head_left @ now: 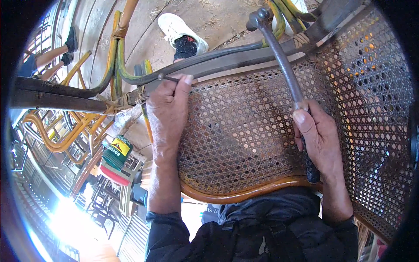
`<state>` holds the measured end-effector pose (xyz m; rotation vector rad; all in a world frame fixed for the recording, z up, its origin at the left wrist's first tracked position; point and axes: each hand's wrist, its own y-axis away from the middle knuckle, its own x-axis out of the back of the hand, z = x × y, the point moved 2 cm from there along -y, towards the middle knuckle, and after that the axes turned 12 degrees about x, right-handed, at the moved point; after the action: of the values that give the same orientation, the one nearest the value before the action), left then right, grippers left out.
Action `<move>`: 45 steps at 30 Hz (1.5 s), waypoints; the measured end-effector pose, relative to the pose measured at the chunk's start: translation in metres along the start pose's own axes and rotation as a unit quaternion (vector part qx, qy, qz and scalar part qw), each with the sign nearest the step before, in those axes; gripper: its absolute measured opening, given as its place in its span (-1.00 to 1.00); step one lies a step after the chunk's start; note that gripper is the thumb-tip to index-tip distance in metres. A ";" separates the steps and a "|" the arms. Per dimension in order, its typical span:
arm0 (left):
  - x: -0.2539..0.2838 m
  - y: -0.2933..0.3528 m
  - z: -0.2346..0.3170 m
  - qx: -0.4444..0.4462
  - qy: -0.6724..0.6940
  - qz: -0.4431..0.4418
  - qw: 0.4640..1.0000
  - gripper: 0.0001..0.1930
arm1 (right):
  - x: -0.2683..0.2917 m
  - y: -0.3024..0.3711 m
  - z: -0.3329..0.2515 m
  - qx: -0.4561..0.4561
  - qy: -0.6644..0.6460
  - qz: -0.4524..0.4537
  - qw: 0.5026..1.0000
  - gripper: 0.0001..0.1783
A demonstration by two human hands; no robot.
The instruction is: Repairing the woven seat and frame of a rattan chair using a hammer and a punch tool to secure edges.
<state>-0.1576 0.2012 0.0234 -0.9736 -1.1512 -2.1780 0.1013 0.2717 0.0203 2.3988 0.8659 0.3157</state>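
Across my lap lies a chair frame with a woven cane panel (244, 131), edged by a glossy curved rattan rim (248, 192) on the near side. My left hand (168, 102) pinches a short metal rod with a rounded head (168, 78) against the dark rattan rail (209, 72) at the panel's far edge. The rod's tip is hidden by my thumb and fingers. In my right hand (318, 135) is a hammer (283, 61), gripped along its handle. Its metal head is raised up and away, over the far rail and apart from the rod.
A second cane panel (371, 118) rises at the right. Bent rattan legs (118, 52) stick out at the left and far side. A green can (117, 153) and more rattan frames (61, 135) are at the left. A white shoe (181, 32) rests on the floor; another person's legs (52, 56) show far left.
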 end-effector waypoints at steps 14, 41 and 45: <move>-0.013 -0.003 0.000 -0.093 -0.072 0.018 0.993 -0.75 | -0.013 0.000 -0.003 0.013 0.061 -0.041 0.997 -0.63; -0.021 -0.015 -0.001 -0.290 -0.230 0.064 0.927 -0.68 | -0.031 0.019 -0.071 0.151 0.070 -0.025 0.986 -0.52; -0.022 -0.016 0.000 -0.286 -0.229 0.050 0.929 -0.69 | -0.034 0.017 -0.068 0.161 -0.015 0.023 0.987 -0.54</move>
<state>-0.1553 0.2118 -0.0017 -1.8201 -0.6074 -2.3116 0.0576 0.2683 0.0851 2.7164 0.9063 0.1660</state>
